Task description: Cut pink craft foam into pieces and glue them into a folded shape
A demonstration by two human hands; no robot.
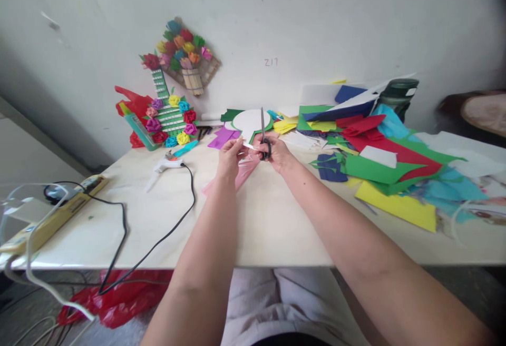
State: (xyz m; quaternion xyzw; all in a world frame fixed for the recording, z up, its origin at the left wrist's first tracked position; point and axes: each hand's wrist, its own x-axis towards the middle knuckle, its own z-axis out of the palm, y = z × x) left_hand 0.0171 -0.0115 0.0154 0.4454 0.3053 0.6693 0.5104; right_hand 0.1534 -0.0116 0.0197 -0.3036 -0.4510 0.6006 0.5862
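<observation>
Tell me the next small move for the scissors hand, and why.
I'd probably swing the black-handled scissors in the right hand toward the white strip: the left hand pinches one end, and the blades point away from it.

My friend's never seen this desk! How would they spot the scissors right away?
Start at the white table, then find the right hand near its middle. It holds the scissors, blades pointing up in the picture. Their black handles set them apart from the white strip pinched in the left hand.
</observation>
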